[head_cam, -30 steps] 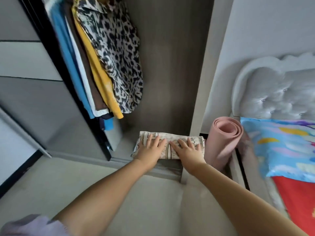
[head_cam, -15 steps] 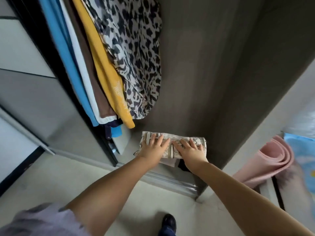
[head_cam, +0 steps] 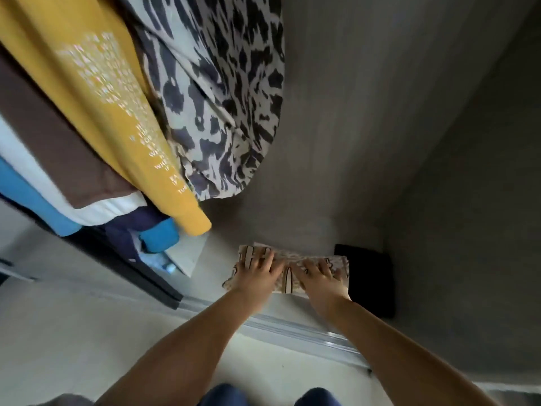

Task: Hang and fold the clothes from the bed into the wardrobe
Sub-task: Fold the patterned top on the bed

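The folded cloth [head_cam: 288,271], cream with a dark print, lies on the wardrobe floor [head_cam: 310,230] just inside the door track [head_cam: 292,326]. Both hands rest flat on it with fingers spread, the left hand [head_cam: 254,272] on its left half and the right hand [head_cam: 320,278] on its right, probably to flatten it in place. A black item [head_cam: 371,276] sits just to its right. Shirts [head_cam: 131,112] hang above left, leaving the floor free for folded pieces.

Hanging clothes [head_cam: 123,118] cut off by top and left edges, motion-blurred; yellow shirt's white print [head_cam: 117,83] unreadable; folded printed cloth [head_cam: 288,278] largely covered by left hand [head_cam: 256,272] and right hand [head_cam: 317,276]; black item [head_cam: 370,276] beside it unidentifiable.
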`<state>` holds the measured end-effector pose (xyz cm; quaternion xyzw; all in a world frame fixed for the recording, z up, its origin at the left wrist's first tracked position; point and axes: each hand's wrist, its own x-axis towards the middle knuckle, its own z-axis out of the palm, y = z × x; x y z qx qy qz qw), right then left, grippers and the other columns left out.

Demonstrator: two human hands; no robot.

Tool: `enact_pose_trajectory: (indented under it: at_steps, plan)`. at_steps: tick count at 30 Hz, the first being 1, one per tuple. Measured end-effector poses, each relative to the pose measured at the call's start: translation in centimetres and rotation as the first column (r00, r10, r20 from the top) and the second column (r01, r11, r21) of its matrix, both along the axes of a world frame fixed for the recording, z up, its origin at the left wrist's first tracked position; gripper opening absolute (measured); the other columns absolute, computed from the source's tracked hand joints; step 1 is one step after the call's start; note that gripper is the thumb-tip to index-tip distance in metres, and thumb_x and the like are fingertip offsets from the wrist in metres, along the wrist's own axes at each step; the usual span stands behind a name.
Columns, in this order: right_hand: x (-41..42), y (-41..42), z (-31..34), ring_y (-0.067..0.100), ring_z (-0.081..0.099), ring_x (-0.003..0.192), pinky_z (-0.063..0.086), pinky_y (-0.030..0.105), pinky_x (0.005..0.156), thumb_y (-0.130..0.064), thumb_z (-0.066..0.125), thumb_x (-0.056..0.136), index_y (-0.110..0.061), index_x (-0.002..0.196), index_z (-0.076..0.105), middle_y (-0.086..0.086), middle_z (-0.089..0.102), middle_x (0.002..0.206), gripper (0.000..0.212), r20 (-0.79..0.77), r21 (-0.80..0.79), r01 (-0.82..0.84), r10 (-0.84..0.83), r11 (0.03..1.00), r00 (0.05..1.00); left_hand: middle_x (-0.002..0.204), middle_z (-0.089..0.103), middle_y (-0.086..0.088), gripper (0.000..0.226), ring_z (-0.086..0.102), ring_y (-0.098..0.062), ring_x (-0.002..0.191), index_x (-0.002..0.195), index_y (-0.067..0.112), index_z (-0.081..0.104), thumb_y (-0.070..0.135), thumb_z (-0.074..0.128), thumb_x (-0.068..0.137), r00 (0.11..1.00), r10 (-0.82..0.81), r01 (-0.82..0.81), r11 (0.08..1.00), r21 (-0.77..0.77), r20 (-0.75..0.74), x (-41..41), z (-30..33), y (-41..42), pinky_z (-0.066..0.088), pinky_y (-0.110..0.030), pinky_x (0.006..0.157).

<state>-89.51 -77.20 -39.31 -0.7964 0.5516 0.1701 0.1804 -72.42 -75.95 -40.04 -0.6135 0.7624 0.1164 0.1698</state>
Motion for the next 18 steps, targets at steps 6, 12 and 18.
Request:
enact_pose_trajectory:
  at_steps: [6, 12, 18]
  plan:
    - [1.9, -7.0, -17.4, 0.035, 0.01, 0.145, 0.022, 0.058, 0.109, -0.005, 0.045, 0.093, -0.034, 0.152, 0.005, 0.003, 0.015, 0.158, 0.077, -0.034, -0.121, 0.026, -0.03, 0.992, 0.999, 0.15, 0.037, -0.016, 0.052, 0.032, -0.044, 0.137, 0.144, 0.03, 0.04, 0.035, 0.051, 0.094, 0.993, -0.098, 0.109, 0.981, -0.161, 0.072, 1.5, -15.6, -7.4, 0.029, -0.06, 0.108]
    - [3.1, -12.8, -30.6, 0.04, 0.003, 0.145, 0.01, 0.067, 0.109, -0.011, 0.035, 0.101, -0.032, 0.153, 0.0, 0.003, 0.007, 0.16, 0.066, -0.009, -0.28, 0.042, -0.046, 0.959, 0.999, 0.126, 0.064, -0.006, 0.048, 0.063, -0.038, 0.109, 0.125, 0.034, 0.062, 0.02, 0.062, 0.079, 0.965, -0.093, 0.203, 0.858, -0.471, 0.246, 2.6, -28.4, -13.8, 0.057, -0.051, 0.076]
    - [2.5, -10.1, -39.3, 0.045, -0.019, 0.142, -0.003, 0.072, 0.106, -0.022, 0.05, 0.096, -0.037, 0.15, -0.015, 0.002, -0.018, 0.16, 0.086, -0.021, -0.053, 0.089, -0.09, 0.995, 0.996, 0.144, 0.047, -0.008, 0.066, 0.046, -0.041, 0.128, 0.141, 0.035, 0.044, 0.018, 0.061, 0.079, 0.976, -0.18, 0.21, 0.921, -0.329, 0.121, 2.5, -37.6, -11.8, 0.051, -0.062, 0.08]
